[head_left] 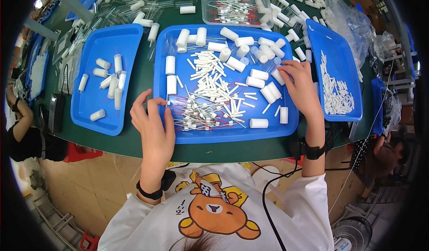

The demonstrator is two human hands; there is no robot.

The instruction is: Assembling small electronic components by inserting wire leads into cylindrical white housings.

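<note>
green desk carries three blue trays. left hand (154,126) at the middle tray's (223,134) near-left edge, grip narrow, pinching a thin stick (167,102). right hand (301,83) near the far-right corner, grip closing on a white cylinder (278,75). judged step: picking parts to pair; bringing them together calls for fine alignment.

Thin object at left hand (154,126) fingertips, indistinct
</note>
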